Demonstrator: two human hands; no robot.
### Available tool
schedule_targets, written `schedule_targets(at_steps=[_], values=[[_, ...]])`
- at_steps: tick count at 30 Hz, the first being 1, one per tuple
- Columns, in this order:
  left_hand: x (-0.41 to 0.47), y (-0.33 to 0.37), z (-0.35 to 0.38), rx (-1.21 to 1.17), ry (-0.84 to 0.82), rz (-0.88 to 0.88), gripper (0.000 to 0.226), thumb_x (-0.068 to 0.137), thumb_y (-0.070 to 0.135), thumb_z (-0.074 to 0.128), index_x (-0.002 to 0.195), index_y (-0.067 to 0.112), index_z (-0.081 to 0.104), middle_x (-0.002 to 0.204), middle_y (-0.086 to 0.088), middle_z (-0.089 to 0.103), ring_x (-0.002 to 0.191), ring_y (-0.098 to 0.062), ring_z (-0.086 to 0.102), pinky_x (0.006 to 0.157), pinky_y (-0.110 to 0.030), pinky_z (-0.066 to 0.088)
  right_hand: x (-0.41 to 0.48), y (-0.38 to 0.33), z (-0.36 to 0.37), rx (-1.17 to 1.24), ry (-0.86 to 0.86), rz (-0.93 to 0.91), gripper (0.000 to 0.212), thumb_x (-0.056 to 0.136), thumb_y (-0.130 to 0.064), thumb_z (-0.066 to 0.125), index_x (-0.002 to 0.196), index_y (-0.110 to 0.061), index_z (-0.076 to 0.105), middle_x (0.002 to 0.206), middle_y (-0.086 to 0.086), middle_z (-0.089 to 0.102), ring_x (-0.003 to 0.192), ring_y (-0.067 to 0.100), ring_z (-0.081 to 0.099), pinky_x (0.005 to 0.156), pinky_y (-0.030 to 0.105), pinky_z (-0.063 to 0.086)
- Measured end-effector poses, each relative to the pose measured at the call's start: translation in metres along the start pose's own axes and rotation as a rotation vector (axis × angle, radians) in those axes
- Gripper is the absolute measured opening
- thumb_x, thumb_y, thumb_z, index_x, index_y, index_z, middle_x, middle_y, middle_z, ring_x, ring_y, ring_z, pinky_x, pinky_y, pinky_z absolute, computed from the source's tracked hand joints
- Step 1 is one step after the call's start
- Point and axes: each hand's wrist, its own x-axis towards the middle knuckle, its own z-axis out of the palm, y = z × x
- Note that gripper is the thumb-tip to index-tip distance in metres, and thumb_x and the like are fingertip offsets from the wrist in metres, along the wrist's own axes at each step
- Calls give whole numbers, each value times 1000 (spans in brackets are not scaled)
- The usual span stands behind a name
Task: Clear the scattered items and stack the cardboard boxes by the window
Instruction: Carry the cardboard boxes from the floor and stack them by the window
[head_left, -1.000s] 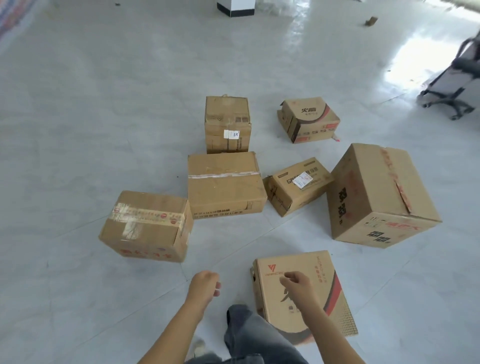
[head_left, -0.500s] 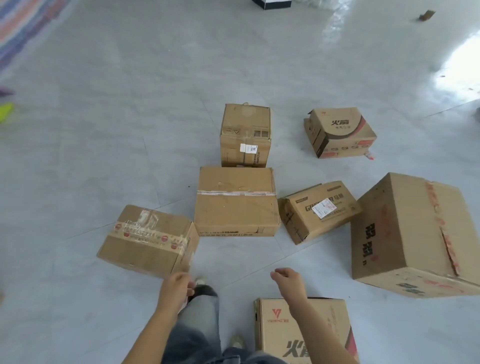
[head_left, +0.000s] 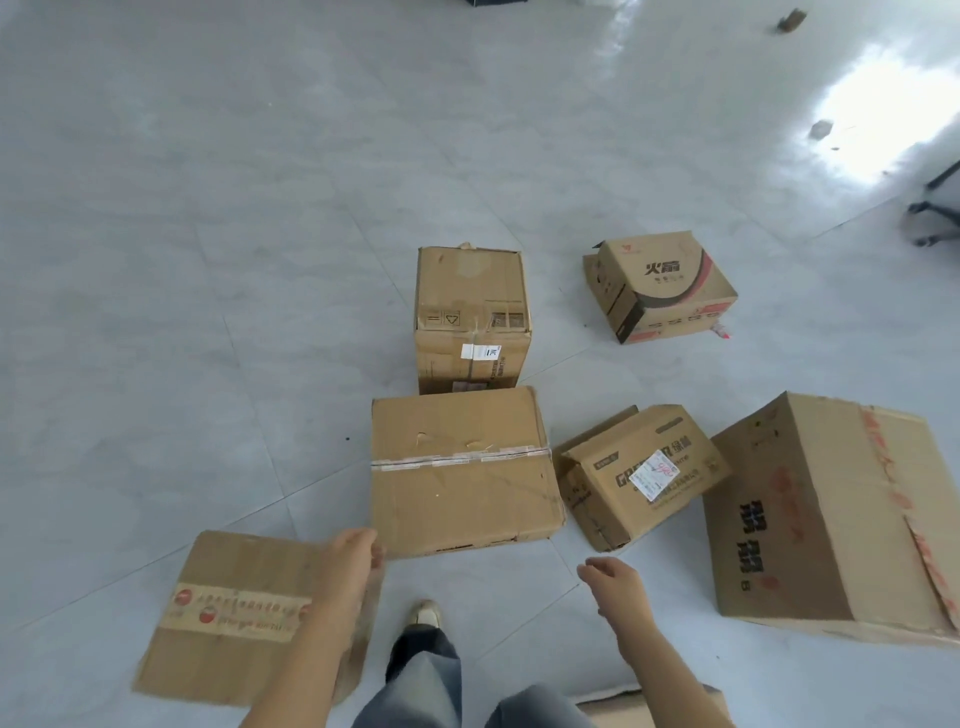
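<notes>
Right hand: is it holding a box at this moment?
No, the right hand hangs over the floor with loosely curled fingers and holds nothing.

Nearest box (head_left: 655, 702) partly off-frame

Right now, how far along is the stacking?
Done: nothing; no box sits on another. In hand: the left hand is over the taped box, grip unclear; the right hand is empty. Left: the middle box, tall box, printed box, labelled box and big box.
</notes>
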Motion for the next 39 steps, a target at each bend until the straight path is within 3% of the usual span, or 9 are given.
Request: schedule_targets(at_steps=[7,14,20,24,28,33,36,39], values=[[32,33,31,26,-56,29,21,95,10,47,76,14,55,78,-8,60,71,-19,54,63,-27,40,59,-32,-5,-59,-4,25,36,90,-15,55,124,-4,54,107,6,52,93,22,49,78,31,40],[51,0,46,0,28,133,11,95,11,49,99,13,59,94,4,58,97,-19,52,86,-30,37,128,-15,4,-126,-127,103,37,89,-12,56,125,-3,53,107,7,50,96,22,46,80,32,39],[102,-68,74,114,-5,27,29,93,4,50,122,4,53,113,-3,53,110,-21,49,92,-31,36,199,30,17,-164,-144,151,38,87,-11,58,125,-4,54,108,7,51,96,24,48,80,32,39],[185,-127,97,279,-62,-28,49,79,23,62,126,17,50,134,-9,51,126,-26,47,106,-48,37,270,66,44,-193,-121,181,43,88,-12,59,129,-4,50,109,10,53,96,25,48,87,34,39],[260,-150,130,435,-59,-20,62,87,18,61,143,18,34,148,-7,35,135,-26,34,109,-40,30,337,94,81,-199,-92,149,54,88,-11,60,137,-6,39,135,18,45,106,31,50,92,41,40],[347,-163,158,422,105,68,68,87,9,62,145,7,27,151,-14,26,141,-28,22,112,-37,19,409,113,112,-253,-13,72,66,84,-5,62,142,-7,30,141,15,38,122,36,44,92,45,43],[384,-174,160,545,213,-19,72,88,16,60,147,6,21,155,-19,8,143,-33,6,114,-40,15,443,131,118,-237,4,65,80,83,-9,66,147,-11,18,151,12,25,133,33,34,101,44,37],[412,-189,156,620,251,-138,77,88,22,59,148,5,13,154,-21,6,142,-36,8,114,-43,18,460,144,121,-162,3,86,76,84,-8,66,146,-7,22,148,14,32,132,32,36,106,43,34]])
